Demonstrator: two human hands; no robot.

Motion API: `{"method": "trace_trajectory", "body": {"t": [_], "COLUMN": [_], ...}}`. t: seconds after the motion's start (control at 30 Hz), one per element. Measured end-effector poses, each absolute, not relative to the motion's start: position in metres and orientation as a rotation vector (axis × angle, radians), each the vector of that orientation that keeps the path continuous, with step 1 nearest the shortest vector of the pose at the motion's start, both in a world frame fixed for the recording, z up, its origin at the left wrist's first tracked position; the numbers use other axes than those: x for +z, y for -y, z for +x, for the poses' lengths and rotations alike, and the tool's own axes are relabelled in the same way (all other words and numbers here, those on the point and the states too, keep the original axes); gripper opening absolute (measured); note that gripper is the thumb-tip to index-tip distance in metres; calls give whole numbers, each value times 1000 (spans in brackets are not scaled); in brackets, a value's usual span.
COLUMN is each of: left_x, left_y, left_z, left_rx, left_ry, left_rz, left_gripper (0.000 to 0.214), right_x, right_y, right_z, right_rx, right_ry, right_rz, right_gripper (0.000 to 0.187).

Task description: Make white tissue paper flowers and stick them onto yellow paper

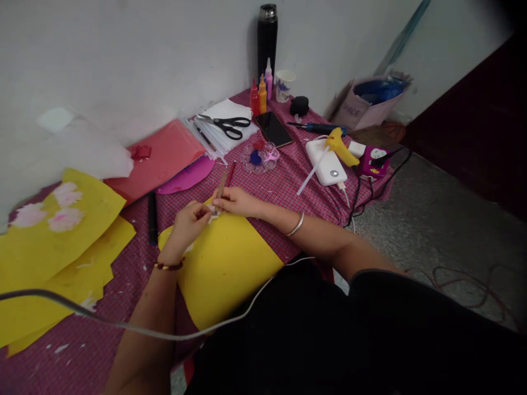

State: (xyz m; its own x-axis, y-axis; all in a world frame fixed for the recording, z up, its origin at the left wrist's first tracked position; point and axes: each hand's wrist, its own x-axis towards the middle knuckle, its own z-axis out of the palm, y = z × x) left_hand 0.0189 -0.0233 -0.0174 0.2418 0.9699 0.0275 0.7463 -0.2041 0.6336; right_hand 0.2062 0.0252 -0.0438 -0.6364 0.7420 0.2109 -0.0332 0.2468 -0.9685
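Note:
A yellow paper sheet (230, 263) lies in front of me on the checked cloth, with a small whitish patch (214, 214) near its far edge. My right hand (236, 202) pinches a flat brown stick (222, 185) that stands tilted over this patch. Close beside it, my left hand (187, 227) has thumb and fingers pressed together at the patch; what they hold, if anything, is too small to make out. A thin red stick (231, 173) lies just beyond the right hand. A dark marker (152, 218) rests left of the sheet.
Yellow sheets with pinkish-white blots (66, 219) pile up at left. Farther back are a red folder (164, 156), black scissors (230, 125), a paint palette (259, 158), a phone (273, 129) and paint bottles (258, 99). A white cable (177, 336) crosses the foreground. A power bank (325, 164) sits right.

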Motion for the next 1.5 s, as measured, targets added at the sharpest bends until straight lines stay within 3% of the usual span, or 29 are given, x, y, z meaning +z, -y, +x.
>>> {"method": "trace_trajectory", "body": {"t": [0.37, 0.67, 0.9, 1.17, 1.33, 1.5], "left_x": [-20, -9, 45, 65, 78, 82], "left_y": [20, 23, 28, 41, 63, 92], "left_z": [17, 15, -49, -123, -151, -182], "left_rx": [622, 676, 1505, 2005, 2188, 2359], "left_ry": [-1555, -1548, -1642, -1868, -1878, -1983], "left_rz": [2061, 1807, 1276, 991, 850, 674], "left_gripper": [22, 21, 32, 31, 26, 17], "right_x": [-35, -32, -32, -25, -25, -23], "right_y": [-20, -41, -53, -58, -59, -57], "right_z": [208, 215, 234, 259, 263, 261], "right_rx": [1210, 1544, 1091, 566, 477, 522], "right_ry": [2163, 1256, 1655, 2375, 2526, 2472], "right_rz": [-694, -845, -835, -794, -932, -1007], "right_gripper": [16, 15, 16, 28, 42, 33]}}
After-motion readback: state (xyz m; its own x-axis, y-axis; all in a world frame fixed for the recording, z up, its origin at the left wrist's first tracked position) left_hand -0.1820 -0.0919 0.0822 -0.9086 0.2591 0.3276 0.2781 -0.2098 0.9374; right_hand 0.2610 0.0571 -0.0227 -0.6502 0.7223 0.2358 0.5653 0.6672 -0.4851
